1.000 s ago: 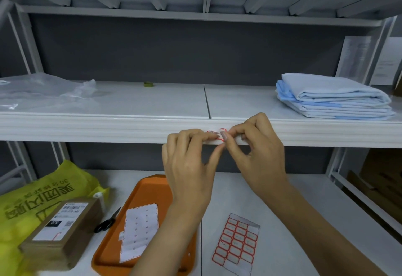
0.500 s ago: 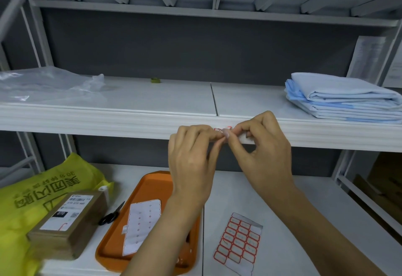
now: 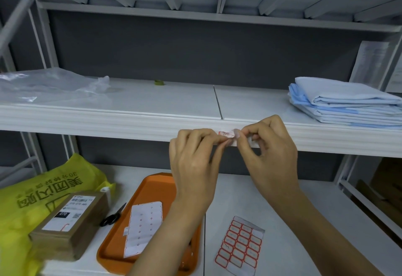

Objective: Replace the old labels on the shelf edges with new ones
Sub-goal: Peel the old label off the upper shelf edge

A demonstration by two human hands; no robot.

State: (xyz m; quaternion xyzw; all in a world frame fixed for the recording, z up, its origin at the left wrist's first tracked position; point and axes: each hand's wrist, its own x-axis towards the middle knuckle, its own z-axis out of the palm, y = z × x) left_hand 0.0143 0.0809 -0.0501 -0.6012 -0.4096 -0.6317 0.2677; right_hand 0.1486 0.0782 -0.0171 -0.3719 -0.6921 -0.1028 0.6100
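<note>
- Our left hand [image 3: 193, 162] and right hand [image 3: 269, 151] both pinch the red-bordered label [image 3: 226, 133] on the shelf edge [image 3: 108, 121].
- Step, we judge: peeling it; next calls for a slow, even pull.

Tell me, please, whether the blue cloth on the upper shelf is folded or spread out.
Folded: the blue cloth lies in neat flat layers at the right end of the shelf.
</note>
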